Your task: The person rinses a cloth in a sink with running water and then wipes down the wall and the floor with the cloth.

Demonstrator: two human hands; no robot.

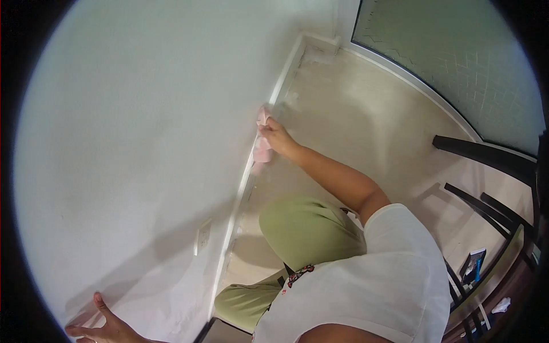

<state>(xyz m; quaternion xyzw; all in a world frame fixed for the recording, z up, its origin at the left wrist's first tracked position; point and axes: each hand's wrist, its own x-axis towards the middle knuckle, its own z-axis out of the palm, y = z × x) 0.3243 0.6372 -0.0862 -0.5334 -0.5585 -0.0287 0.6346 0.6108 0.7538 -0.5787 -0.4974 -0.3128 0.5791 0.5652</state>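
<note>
My right hand (277,137) grips a pink cloth (262,153) and presses it against the white baseboard (279,86), where the wall meets the floor. The cloth hangs partly below the fingers and its lower end is blurred. At the lower left, my left hand (108,330) rests on or close to the pale wall (131,143), thumb and fingers spread, with nothing in it. Part of that hand is cut off by the frame's edge.
A wall outlet (202,236) sits just above the baseboard. Dark chair legs (486,154) stand on the beige floor (354,103) at the right. Behind them is a frosted glass panel (452,63). A dark tray-like object (472,266) with something blue lies near the chair.
</note>
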